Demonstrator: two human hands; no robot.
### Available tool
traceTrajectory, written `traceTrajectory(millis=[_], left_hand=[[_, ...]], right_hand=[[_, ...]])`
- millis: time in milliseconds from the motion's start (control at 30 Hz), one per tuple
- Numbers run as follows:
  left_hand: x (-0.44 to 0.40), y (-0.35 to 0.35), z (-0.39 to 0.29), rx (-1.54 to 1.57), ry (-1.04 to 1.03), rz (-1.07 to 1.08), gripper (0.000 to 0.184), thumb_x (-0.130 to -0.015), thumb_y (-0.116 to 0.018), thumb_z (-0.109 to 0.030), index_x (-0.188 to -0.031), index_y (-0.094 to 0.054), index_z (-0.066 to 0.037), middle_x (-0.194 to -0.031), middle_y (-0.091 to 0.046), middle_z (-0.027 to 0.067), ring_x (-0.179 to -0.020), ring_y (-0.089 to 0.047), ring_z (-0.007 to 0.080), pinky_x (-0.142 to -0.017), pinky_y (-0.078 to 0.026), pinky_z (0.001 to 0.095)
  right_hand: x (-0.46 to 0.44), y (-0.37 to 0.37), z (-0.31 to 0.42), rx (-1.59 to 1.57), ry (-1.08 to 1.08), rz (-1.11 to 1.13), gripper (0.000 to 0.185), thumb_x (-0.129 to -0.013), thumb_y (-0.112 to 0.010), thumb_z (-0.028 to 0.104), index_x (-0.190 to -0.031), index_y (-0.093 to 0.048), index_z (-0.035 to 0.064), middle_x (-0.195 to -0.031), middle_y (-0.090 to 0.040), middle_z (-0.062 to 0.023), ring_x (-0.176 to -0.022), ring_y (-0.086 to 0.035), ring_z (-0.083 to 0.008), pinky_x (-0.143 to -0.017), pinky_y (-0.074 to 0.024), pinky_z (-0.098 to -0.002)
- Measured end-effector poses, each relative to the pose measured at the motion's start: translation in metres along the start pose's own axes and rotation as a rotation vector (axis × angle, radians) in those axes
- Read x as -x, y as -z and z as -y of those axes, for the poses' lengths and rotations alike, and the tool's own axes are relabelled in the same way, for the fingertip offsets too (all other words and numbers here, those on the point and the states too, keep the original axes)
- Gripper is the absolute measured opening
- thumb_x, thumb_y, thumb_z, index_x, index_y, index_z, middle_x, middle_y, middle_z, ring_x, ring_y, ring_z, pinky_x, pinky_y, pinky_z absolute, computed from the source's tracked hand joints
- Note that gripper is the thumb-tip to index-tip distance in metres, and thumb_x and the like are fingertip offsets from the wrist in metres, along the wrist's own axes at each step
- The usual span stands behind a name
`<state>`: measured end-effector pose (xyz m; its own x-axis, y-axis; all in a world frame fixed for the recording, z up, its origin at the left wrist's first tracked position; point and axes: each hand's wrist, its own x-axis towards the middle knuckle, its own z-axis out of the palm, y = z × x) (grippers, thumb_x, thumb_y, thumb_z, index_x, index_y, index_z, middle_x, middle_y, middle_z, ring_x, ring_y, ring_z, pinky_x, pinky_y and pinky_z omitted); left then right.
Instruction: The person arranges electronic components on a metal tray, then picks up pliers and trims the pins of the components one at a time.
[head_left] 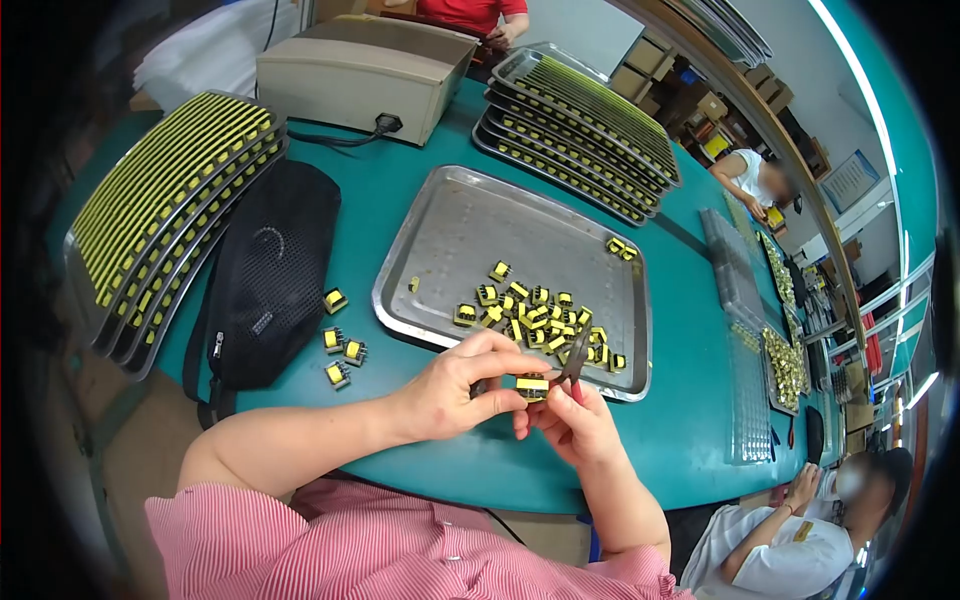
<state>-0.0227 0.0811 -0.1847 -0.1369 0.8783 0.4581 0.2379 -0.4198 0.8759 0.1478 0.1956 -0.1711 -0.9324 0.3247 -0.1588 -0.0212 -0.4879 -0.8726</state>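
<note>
My left hand (462, 388) is closed with its fingertips on a small transformer (532, 388), a black part wrapped in yellow tape. Close against it on the right, my right hand (574, 420) is closed around a slim dark hand tool (577, 357), whose exact kind I cannot make out. Fingers of the right hand also come up to the transformer's lower side. Both hands are over the near rim of a metal tray (455, 215). Inside that tray, many similar transformers (540, 312) lie in a loose heap beyond my hands.
Several loose transformers (355, 351) lie left of the tray beside a black mesh bag (275, 270). Stacked filled trays stand at left (180, 190) and back (590, 120). A beige machine (365, 75) is behind. A co-worker (800, 540) sits at right; others are farther away.
</note>
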Motion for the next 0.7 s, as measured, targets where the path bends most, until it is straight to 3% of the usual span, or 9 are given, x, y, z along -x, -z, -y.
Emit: traceTrajectory(millis=[133, 233, 267, 333, 400, 467, 567, 633, 700], left_hand=[[0.001, 0.002, 0.001, -0.013, -0.017, 0.081, 0.040, -0.084, -0.062, -0.008, -0.123, -0.054, -0.006, -0.108, -0.053, 0.0096, -0.100, -0.054, 0.0216, -0.089, -0.043, 0.0330], [0.003, 0.000, -0.004, 0.299, 0.332, 0.092, 0.051, -0.085, -0.063, -0.009, -0.132, -0.041, -0.006, -0.107, -0.053, 0.0072, -0.092, -0.057, 0.0181, -0.084, -0.046, 0.0289], [0.001, -0.001, -0.001, 0.263, 0.236, 0.078, 0.053, -0.090, -0.058, -0.014, -0.135, -0.031, -0.005, -0.105, -0.054, 0.0070, -0.085, -0.061, 0.0166, -0.077, -0.049, 0.0268], [-0.001, 0.002, -0.004, 0.538, 0.539, 0.044, 0.045, -0.095, -0.049, -0.021, -0.133, -0.032, -0.004, -0.103, -0.054, 0.0104, -0.082, -0.063, 0.0206, -0.073, -0.052, 0.0314], [0.002, 0.000, 0.003, 0.850, 0.555, -0.057, 0.044, -0.099, -0.035, -0.034, -0.130, -0.033, -0.003, -0.105, -0.056, 0.0132, -0.081, -0.064, 0.0257, -0.071, -0.054, 0.0378], [0.000, 0.002, 0.000, 0.868, 0.582, -0.107, 0.047, -0.099, -0.030, -0.038, -0.129, -0.034, -0.002, -0.106, -0.057, 0.0135, -0.084, -0.062, 0.0241, -0.071, -0.054, 0.0387], [0.001, -0.001, 0.001, 0.783, 0.524, -0.137, 0.055, -0.099, -0.026, -0.044, -0.126, -0.036, 0.003, -0.098, -0.060, 0.0134, -0.090, -0.058, 0.0173, -0.080, -0.047, 0.0314], [0.000, -0.003, -0.004, 0.774, 0.507, -0.147, 0.062, -0.099, -0.023, -0.047, -0.123, -0.040, 0.007, -0.091, -0.063, 0.0114, -0.095, -0.052, 0.0117, -0.089, -0.038, 0.0255], [0.002, -0.001, -0.001, 0.691, 0.470, -0.090, 0.058, -0.099, -0.020, -0.045, -0.127, -0.037, 0.004, -0.099, -0.061, 0.0138, -0.094, -0.056, 0.0154, -0.085, -0.043, 0.0282]], right_hand=[[0.000, 0.002, 0.001, 0.013, 0.032, -0.007, 0.034, -0.087, -0.062, 0.018, -0.112, -0.053, -0.0030, -0.094, -0.061, -0.0131, -0.079, -0.060, -0.0209, -0.070, -0.0490, -0.0329], [0.000, -0.002, 0.001, 0.050, 0.118, -0.062, 0.033, -0.085, -0.063, 0.012, -0.112, -0.053, -0.0036, -0.092, -0.062, -0.0116, -0.078, -0.060, -0.0198, -0.069, -0.0489, -0.0321], [0.001, -0.004, 0.002, 0.151, 0.173, -0.118, 0.028, -0.084, -0.062, 0.007, -0.109, -0.056, -0.0029, -0.092, -0.062, -0.0091, -0.078, -0.060, -0.0184, -0.069, -0.0488, -0.0308], [0.002, -0.009, -0.003, 0.567, 0.283, -0.363, 0.025, -0.079, -0.064, 0.000, -0.104, -0.059, -0.0013, -0.091, -0.063, -0.0075, -0.078, -0.061, -0.0166, -0.069, -0.0482, -0.0300], [0.001, -0.012, -0.007, 0.908, 0.509, -0.358, 0.030, -0.071, -0.066, -0.004, -0.100, -0.060, 0.0002, -0.091, -0.064, -0.0080, -0.077, -0.061, -0.0180, -0.069, -0.0477, -0.0299], [-0.003, -0.016, -0.007, 1.156, 0.708, -0.298, 0.036, -0.062, -0.067, -0.007, -0.097, -0.060, 0.0013, -0.091, -0.065, -0.0090, -0.076, -0.061, -0.0203, -0.068, -0.0474, -0.0301], [-0.008, -0.025, -0.011, 1.308, 0.921, -0.171, 0.047, -0.049, -0.066, -0.007, -0.095, -0.060, 0.0023, -0.092, -0.066, -0.0101, -0.075, -0.060, -0.0253, -0.065, -0.0472, -0.0309], [-0.007, -0.026, -0.013, 1.375, 0.950, -0.158, 0.046, -0.050, -0.067, -0.007, -0.095, -0.060, 0.0025, -0.092, -0.066, -0.0095, -0.075, -0.060, -0.0244, -0.065, -0.0471, -0.0314], [-0.008, -0.026, -0.015, 1.417, 0.979, -0.166, 0.045, -0.051, -0.068, -0.006, -0.095, -0.060, 0.0031, -0.092, -0.066, -0.0085, -0.074, -0.059, -0.0239, -0.064, -0.0468, -0.0316]])
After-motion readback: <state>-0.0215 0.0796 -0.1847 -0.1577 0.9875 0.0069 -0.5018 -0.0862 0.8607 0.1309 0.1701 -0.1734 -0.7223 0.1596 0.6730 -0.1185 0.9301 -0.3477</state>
